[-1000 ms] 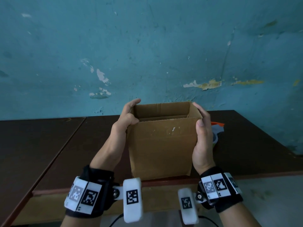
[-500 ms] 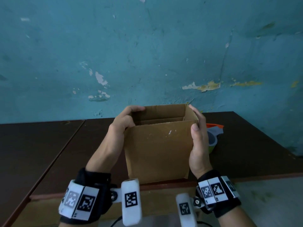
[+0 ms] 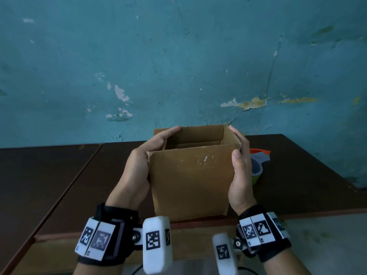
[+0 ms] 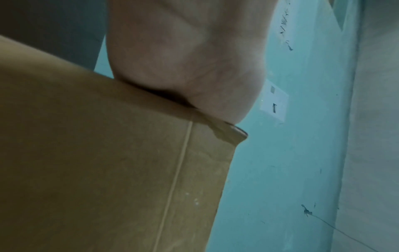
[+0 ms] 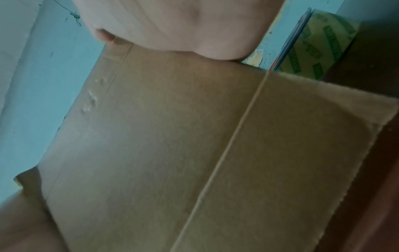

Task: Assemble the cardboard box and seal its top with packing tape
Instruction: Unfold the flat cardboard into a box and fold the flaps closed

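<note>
A brown cardboard box (image 3: 190,181) stands upright at the near edge of the dark table (image 3: 65,187), its top open with the flaps up. My left hand (image 3: 147,155) holds its left side, fingers bending the left flap inward over the opening. My right hand (image 3: 241,165) clasps the right side, thumb on the front face and fingers along the right flap. In the left wrist view the palm (image 4: 183,59) presses on the box's edge (image 4: 121,153). The right wrist view shows the box's side (image 5: 194,145) under my palm (image 5: 183,25). A tape dispenser (image 3: 258,167) lies just right of the box, half hidden by my hand.
The tape roll (image 5: 319,44) with green print shows past the box in the right wrist view. A peeling teal wall (image 3: 178,66) rises right behind the table. A seam (image 3: 79,173) splits the tabletop on the left. Floor (image 3: 327,245) lies below the table's front edge.
My left fingers have curled farther over the left flap and pushed it inward. The right hand keeps its hold on the right side. The box has barely shifted.
</note>
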Action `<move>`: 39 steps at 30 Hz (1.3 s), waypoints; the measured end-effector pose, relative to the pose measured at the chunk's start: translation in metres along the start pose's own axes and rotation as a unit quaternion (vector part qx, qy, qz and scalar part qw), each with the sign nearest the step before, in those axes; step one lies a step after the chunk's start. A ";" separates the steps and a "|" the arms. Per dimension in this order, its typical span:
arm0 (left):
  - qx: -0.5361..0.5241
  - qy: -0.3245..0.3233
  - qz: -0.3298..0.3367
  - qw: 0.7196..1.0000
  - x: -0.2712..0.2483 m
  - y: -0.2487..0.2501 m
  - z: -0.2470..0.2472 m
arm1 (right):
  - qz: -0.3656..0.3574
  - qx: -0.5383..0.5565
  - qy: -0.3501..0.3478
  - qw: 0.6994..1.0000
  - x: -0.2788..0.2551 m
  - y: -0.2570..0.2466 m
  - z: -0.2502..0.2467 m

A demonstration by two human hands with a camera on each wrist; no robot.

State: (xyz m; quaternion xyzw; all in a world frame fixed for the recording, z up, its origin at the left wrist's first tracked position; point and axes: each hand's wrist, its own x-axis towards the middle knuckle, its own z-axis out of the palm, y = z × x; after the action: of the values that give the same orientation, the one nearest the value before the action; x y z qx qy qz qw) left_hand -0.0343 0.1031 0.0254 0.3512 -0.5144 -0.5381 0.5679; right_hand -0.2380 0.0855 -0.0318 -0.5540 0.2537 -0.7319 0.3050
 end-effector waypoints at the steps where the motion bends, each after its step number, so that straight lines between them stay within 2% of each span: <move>1: -0.012 0.000 -0.003 1.000 0.001 -0.001 0.000 | 0.001 0.002 0.000 1.000 0.000 0.000 0.000; 3: -0.029 0.010 -0.003 1.000 0.002 -0.006 -0.003 | 0.000 -0.006 -0.001 1.000 0.000 0.000 0.000; 10: 0.023 0.071 0.015 0.997 0.006 -0.020 -0.011 | -0.014 -0.023 0.009 1.000 0.003 0.003 0.001; 18: 0.005 0.017 0.001 1.000 0.006 -0.018 -0.013 | -0.009 -0.011 0.002 1.000 0.003 0.003 -0.002; 25: 0.007 0.005 -0.011 1.000 0.008 -0.023 -0.013 | -0.012 -0.021 -0.004 1.000 0.004 0.001 -0.003; 30: -0.001 -0.025 -0.013 1.000 0.006 -0.018 -0.013 | -0.005 -0.060 -0.040 0.997 0.002 0.004 -0.004; 33: -0.007 -0.022 -0.014 1.000 0.005 -0.016 -0.011 | 0.029 -0.068 -0.042 0.996 0.000 0.009 -0.006; 39: -0.002 -0.011 -0.012 1.000 0.009 -0.025 -0.018 | 0.039 -0.059 -0.029 0.997 0.000 0.014 -0.006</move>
State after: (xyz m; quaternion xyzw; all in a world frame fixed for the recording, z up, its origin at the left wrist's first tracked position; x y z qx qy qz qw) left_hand -0.0240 0.0876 -0.0004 0.3498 -0.5153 -0.5502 0.5563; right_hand -0.2419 0.0764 -0.0433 -0.5817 0.3089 -0.6870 0.3070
